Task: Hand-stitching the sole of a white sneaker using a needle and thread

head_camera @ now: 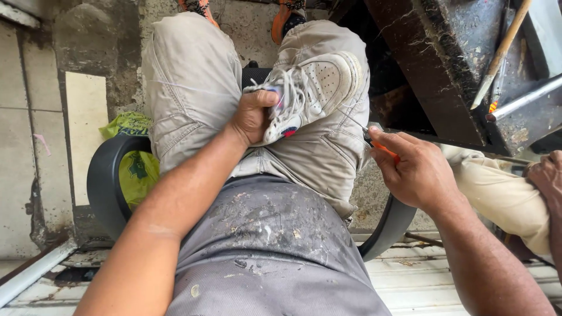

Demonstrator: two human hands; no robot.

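Observation:
A worn white sneaker (319, 88) with loose laces lies across my right thigh, on beige trousers. My left hand (253, 114) grips its heel end, thumb on top, fingers tucked under the shoe. My right hand (413, 169) is off to the right of the thigh, apart from the shoe, pinching a thin tool with an orange handle (383, 150) and a fine metal tip pointing toward the shoe. I sit on a black plastic chair (105, 181).
A dark, grimy workbench (445, 64) juts in at upper right with a wooden-handled tool (502, 52) and a metal bar (524, 99) on it. Another person's knee and hand (547, 175) sit at the far right. A yellow-green bag (136, 164) lies on the chair's left.

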